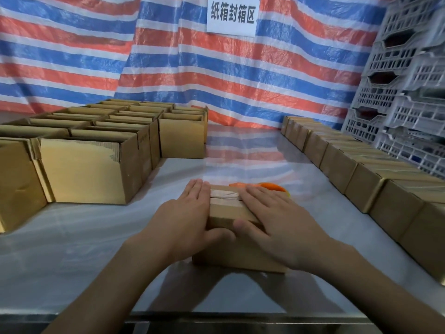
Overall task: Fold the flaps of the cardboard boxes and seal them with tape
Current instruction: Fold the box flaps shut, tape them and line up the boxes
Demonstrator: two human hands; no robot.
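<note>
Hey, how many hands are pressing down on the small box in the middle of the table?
2. The left hand lies flat on the left half of the taped cardboard box's top, the right hand flat on the right half. Neither is hidden.

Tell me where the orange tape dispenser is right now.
In the head view, the orange tape dispenser lies on the table just behind the box being pressed, right of centre, partly hidden by the right hand.

left: open boxes [96, 150] | right: sealed box row [361, 174] | centre: table [240, 145] lane free | behind box: tape dispenser [269, 186]
</note>
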